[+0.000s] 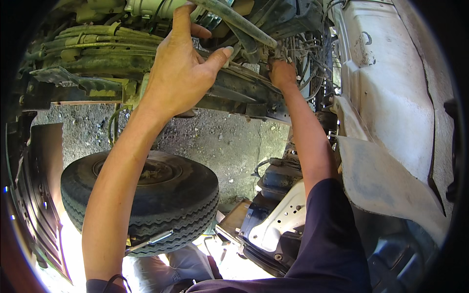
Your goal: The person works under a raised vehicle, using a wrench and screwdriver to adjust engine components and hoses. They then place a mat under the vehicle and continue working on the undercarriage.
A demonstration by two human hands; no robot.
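Observation:
My left hand (183,73) is raised over a vehicle's greasy chassis, with thumb and index finger stretched apart. Its fingertips reach up beside a thick grey-green pipe (239,22) and a pale cylindrical part (146,8), and I see nothing held in it. Further right, my right hand (282,74) reaches in below the lower end of that pipe, among a tangle of wires (312,61). Its fingers look curled, but whatever they grip is hidden. Between both hands runs a dark frame rail (237,90) with thin lines along it.
A large tire (176,210) lies below my left forearm, with a shiny metal tool (154,239) against its tread. A worn white panel (391,88) and a bent flap (386,180) border the right side. A perforated white bracket (283,217) stands lower down. Gravelly ground (215,146) shows beneath.

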